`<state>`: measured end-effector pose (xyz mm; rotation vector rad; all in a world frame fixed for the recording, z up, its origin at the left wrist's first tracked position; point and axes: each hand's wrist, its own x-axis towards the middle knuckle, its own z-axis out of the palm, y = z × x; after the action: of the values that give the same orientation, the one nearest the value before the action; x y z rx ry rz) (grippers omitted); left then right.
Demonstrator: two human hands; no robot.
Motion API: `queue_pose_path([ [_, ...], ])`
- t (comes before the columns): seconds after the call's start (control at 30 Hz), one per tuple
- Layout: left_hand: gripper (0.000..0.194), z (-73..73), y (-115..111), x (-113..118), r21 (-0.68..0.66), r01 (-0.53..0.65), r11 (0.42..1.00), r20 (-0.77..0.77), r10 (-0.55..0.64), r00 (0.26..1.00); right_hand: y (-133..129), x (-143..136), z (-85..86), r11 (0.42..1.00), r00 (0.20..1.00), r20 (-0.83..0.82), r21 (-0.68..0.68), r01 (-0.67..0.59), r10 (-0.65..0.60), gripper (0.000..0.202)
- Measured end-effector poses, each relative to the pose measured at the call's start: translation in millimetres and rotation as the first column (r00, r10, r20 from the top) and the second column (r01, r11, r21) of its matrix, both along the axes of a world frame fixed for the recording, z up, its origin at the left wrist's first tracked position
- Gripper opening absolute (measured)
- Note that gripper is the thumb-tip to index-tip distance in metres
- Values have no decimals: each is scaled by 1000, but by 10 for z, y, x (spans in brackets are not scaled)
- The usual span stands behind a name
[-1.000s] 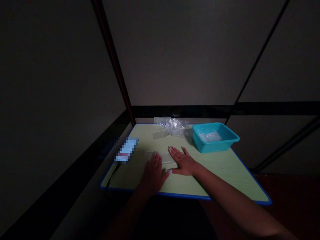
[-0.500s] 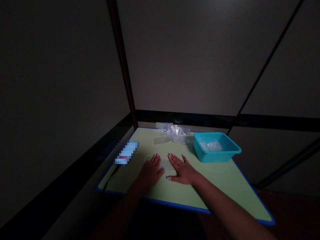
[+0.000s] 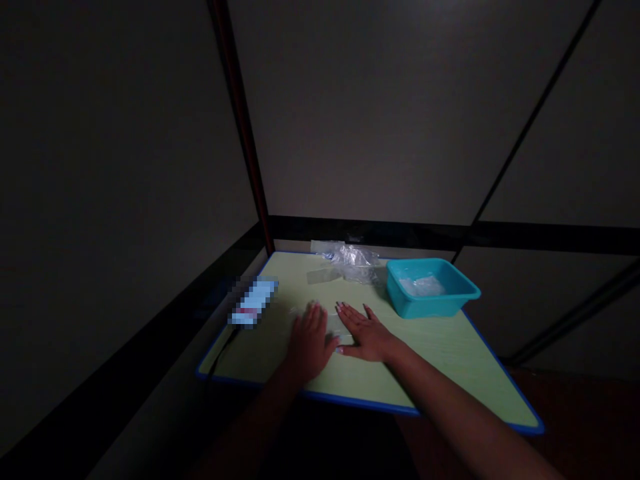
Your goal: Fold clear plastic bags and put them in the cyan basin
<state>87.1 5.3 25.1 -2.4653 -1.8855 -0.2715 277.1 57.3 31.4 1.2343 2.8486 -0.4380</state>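
Observation:
A thin clear plastic piece (image 3: 333, 325) lies flat on the pale green table (image 3: 440, 373), partly covered by both hands. My left hand (image 3: 310, 340) rests palm down over its left part, fingers stretched forward. On its right part lies my right hand (image 3: 364, 333), palm down with the fingers spread and the thumb pointing left. The two thumbs are close together; whether they touch is hard to tell. Neither hand grasps anything.
Crumpled clear plastic bags (image 3: 356, 260) lie at the table's back edge. A turquoise basin (image 3: 433, 307) with clear plastic packets (image 3: 423, 286) inside stands at the right. At the left edge is a blurred-out phone-like device (image 3: 254, 303) with a dark cable (image 3: 220, 355).
My left hand has shifted a little to the right, its thumb now closer to my right thumb. My right hand stays nearly in place. The view has tilted slightly.

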Motion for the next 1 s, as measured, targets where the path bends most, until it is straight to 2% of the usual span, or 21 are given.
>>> queue_pose_path([
  [0.03, 62, 2, -11, 114, -27, 82, 996, 28, -81, 996, 8, 5, -17, 1000, 1000, 15, 8, -3, 3, 90],
  [0.1, 67, -4, -12, 317, -60, 150, 987, 83, -145, 986, 21, 15, -49, 1000, 999, 43, 21, -8, 7, 84],
  [0.17, 73, -23, 17, 445, -88, 121, 989, 118, -110, 987, 25, 22, -63, 1000, 999, 52, 23, -1, -1, 83],
  [0.23, 76, -50, 66, 465, -96, 59, 994, 118, -47, 992, 17, 20, -50, 1000, 999, 41, 18, 14, -15, 83],
  [0.33, 67, -86, 144, 301, -70, 4, 998, 64, 0, 998, -2, 9, -7, 1000, 1000, 16, 11, 17, -17, 91],
  [0.43, 60, -97, 200, -4, -55, -46, 997, 29, 48, 998, -7, 2, 11, 1000, 1000, 1, 12, -1, 1, 96],
  [0.6, 64, -97, 219, -424, -46, -190, 981, -14, 189, 982, 3, 8, -19, 1000, 1000, -14, 9, -11, 11, 100],
  [0.7, 64, -106, 205, -478, -12, -240, 971, -32, 239, 970, -6, 12, -2, 1000, 1000, -23, 12, -2, 3, 100],
  [0.83, 58, -89, 191, -435, 132, -275, 952, -20, 280, 960, -65, -28, 73, 997, 997, -50, 56, 54, -51, 87],
  [0.93, 54, -52, 188, -425, 218, -242, 945, -1, 249, 969, -147, -184, 134, 986, 989, -95, 118, 122, -111, 71],
  [1.0, 52, -33, 191, -432, 205, -215, 955, -10, 222, 975, -197, -367, 163, 983, 983, -131, 114, 146, -131, 67],
])
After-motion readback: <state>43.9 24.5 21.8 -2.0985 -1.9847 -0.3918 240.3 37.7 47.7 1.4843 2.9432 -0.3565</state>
